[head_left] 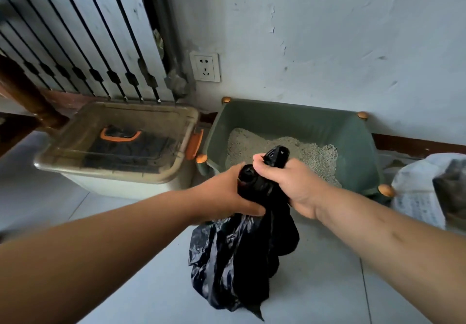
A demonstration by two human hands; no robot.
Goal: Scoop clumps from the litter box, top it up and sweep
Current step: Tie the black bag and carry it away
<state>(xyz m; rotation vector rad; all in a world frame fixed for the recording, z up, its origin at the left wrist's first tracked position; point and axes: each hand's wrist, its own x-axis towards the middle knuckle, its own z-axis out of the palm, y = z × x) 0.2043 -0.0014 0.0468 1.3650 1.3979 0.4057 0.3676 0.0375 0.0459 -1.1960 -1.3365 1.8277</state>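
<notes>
A black plastic bag (237, 255) hangs in front of me, its neck bunched between both hands. My left hand (222, 195) grips the gathered neck from the left side. My right hand (290, 182) grips the top of the neck, and a short twisted end pokes out above its fingers. Behind the hands a green litter box (290, 119) with orange corner knobs stands against the wall. Grey litter (315, 157) lies heaped inside it. No scoop or broom is in view.
A clear lidded storage bin (111, 144) with orange latches stands left of the litter box. A white printed sack (418, 197) sits at the right edge. A radiator (83, 36) and a wall socket (204, 67) are behind. Pale floor tiles (327, 286) lie below the bag.
</notes>
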